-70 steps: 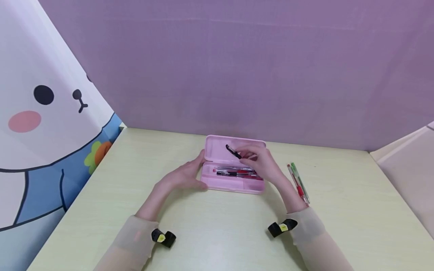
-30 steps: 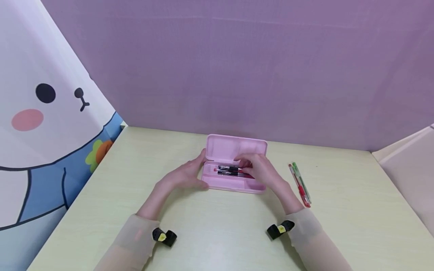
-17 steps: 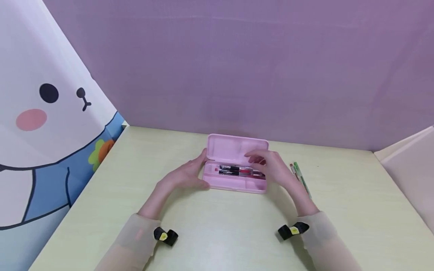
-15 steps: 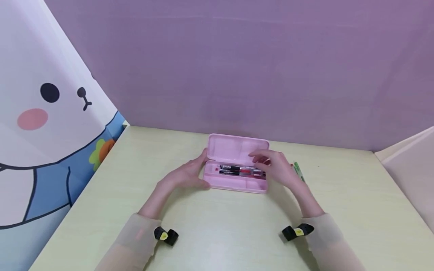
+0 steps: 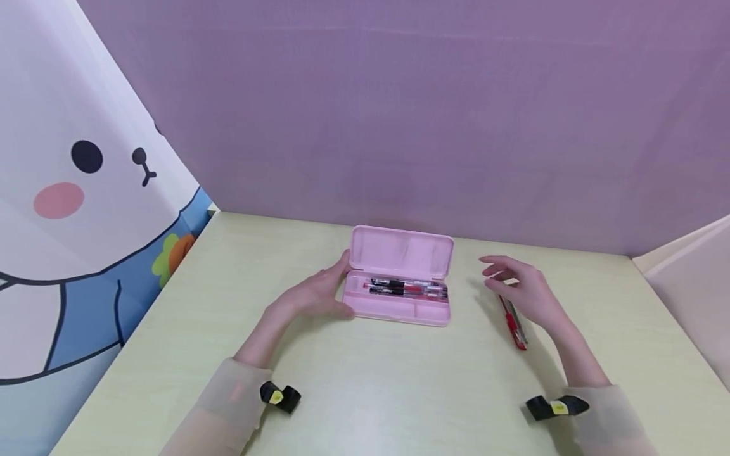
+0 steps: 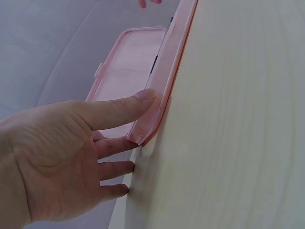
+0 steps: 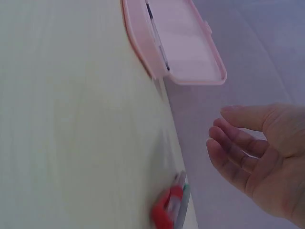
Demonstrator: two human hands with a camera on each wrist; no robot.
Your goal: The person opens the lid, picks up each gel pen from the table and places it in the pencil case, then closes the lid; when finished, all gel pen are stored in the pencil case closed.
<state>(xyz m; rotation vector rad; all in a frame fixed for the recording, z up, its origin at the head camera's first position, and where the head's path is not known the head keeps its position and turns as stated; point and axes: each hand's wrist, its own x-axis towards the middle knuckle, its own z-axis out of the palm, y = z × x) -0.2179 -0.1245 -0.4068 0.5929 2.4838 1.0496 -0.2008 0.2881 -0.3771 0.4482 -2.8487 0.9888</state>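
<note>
A pink pencil case [image 5: 402, 310] lies on the table with its lid [image 5: 399, 250] raised at the back. Several black and red pens [image 5: 406, 289] lie in its rear compartment. At the case's left end my left hand [image 5: 310, 294] grips it, thumb [image 6: 121, 109] against the front wall and fingers round the end. My right hand [image 5: 525, 291] hovers right of the case, holding nothing, its fingers loosely bent. Beneath it a red pen [image 5: 514, 328] lies beside a green pen [image 5: 521, 323], both partly hidden by the hand in the head view.
A purple cloth [image 5: 399, 126] rises behind the pale wooden table [image 5: 365, 392]. A cartoon-printed cloth [image 5: 102, 253] stands along the left side, and a pale panel [image 5: 690, 297] along the right.
The black pen my right hand held was laid in the pencil case and let go. That hand then moved right, over the red and green pens. My left hand stays at the case.
</note>
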